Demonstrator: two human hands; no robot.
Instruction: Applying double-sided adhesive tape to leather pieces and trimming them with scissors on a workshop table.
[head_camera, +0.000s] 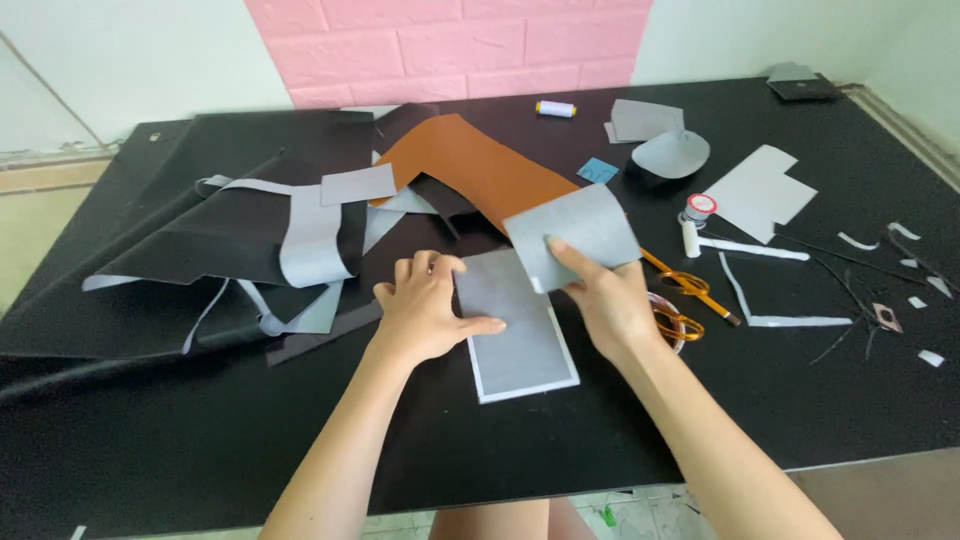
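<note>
On the black counter (820, 400), the left hand (425, 310) presses flat on a grey rectangular sheet (520, 340), its long axis pointing away from the person; the right hand (605, 300) pinches a smaller grey piece (575, 235) just above it, tilted

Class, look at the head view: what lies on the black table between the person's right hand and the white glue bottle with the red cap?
In the head view, orange-handled scissors lie between the right hand and the glue bottle.
</note>
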